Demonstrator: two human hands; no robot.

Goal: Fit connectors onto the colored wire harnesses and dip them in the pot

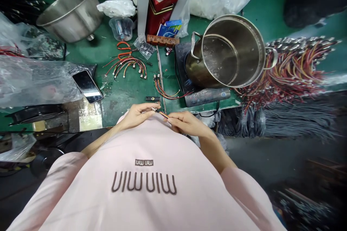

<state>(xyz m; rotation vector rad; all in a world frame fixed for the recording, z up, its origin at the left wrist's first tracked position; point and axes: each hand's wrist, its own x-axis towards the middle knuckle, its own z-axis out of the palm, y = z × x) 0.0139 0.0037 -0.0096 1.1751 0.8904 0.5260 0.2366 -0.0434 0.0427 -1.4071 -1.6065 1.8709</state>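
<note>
Left hand [138, 115] and right hand [187, 123] pinch a short multicolour wire harness [159, 113] between thumbs and fingertips, both grips almost closed, just over the edge of the green work mat [127, 97]. Steel stockpot [227, 52] sits on a black induction cooker [207, 95]; contents unclear, bottom looks wet. Steel bowl [70, 14] further left, contents hidden. Clear plastic cup [121, 29] holds something small. Loose harnesses [126, 68] lie on the mat, phone [87, 86] on a plastic sheet [35, 83], big wire bundle [287, 72] right of the pot.

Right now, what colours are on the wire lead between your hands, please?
The wire lead shows yellow, orange and dark strands, best seen in the head view.
</note>
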